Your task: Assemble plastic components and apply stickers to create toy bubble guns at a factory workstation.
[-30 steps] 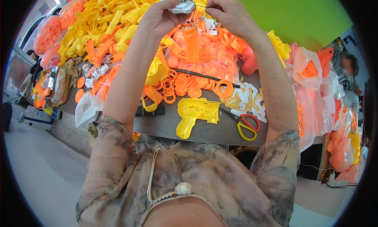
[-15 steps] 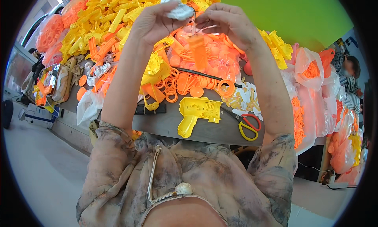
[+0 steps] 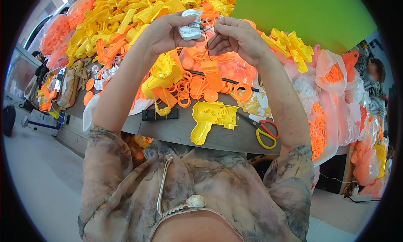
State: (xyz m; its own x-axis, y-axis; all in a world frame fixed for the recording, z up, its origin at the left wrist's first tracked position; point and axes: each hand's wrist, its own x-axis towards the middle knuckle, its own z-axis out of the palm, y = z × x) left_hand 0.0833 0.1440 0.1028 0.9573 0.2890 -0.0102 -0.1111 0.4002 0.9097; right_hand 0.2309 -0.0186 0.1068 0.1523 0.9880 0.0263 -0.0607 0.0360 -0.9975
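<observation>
My left hand [image 3: 170, 32] grips a white plastic part [image 3: 191, 26] with a moulded, stepped shape, raised over the bench. Thin dark wires [image 3: 208, 42] run from it toward my right hand [image 3: 235, 38], whose thumb and forefinger are pinched on one of them. Below the wires is an orange rectangular plastic piece [image 3: 213, 76]; it seems to hang from them, though the join is unclear. In front of me on the bench lies a yellow pistol-shaped shell half [image 3: 214, 118], inner side up. Scissors [image 3: 265, 133] with red and yellow handles rest to its right.
Yellow shells [image 3: 113, 22] are heaped at the back left. Orange rings and discs [image 3: 197, 89] lie mid-bench, before a bag of orange parts [image 3: 239, 70]. A yellow housing [image 3: 161, 80] and black block [image 3: 159, 114] sit left. Clear bags [image 3: 331, 91] stand right; a green panel [image 3: 302, 19] is behind.
Both hands have come down a little toward me. The white part has turned in my left hand, and the orange piece has dropped lower beneath the wires.
</observation>
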